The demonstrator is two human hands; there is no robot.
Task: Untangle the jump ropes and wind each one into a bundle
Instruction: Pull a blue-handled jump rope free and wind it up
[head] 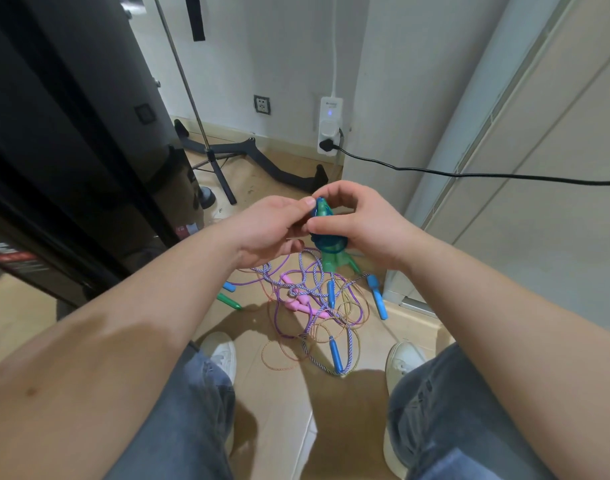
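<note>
- Jeans-clad knees [189, 410] and both bare forearms fill the foreground, reaching out over the floor [289, 427].
- Furthest left of the ropes, a loose green handle [229, 301] lies on the floor with a short blue handle [230, 286] just beside it. Neither has been gathered yet.
- Next comes the left hand [265, 230], raised above the floor. Its grip is narrow, with thumb and fingers pinching the top of the bundle.
- Below and between the hands, the tangle [314, 306] lies on the floor: purple-and-white cord, thin orange cord and pink handles [296, 303] looped through one another. By my reading this is most of the job, and none of it is sorted.
- Held up over the tangle is the bundle [326, 233], blue-green cord wrapped round paired green handles [334, 263] that stick out below. It looks nearly wound; whether its end is tucked in I cannot tell.
- Around the bundle's right side, the right hand [359, 226] has its grip curled round the wraps, thumb pressing on them.
- Rightmost, a long blue handle [378, 296] lies near the wall base, and two more blue ones sit within the tangle, so several ropes likely remain.
</note>
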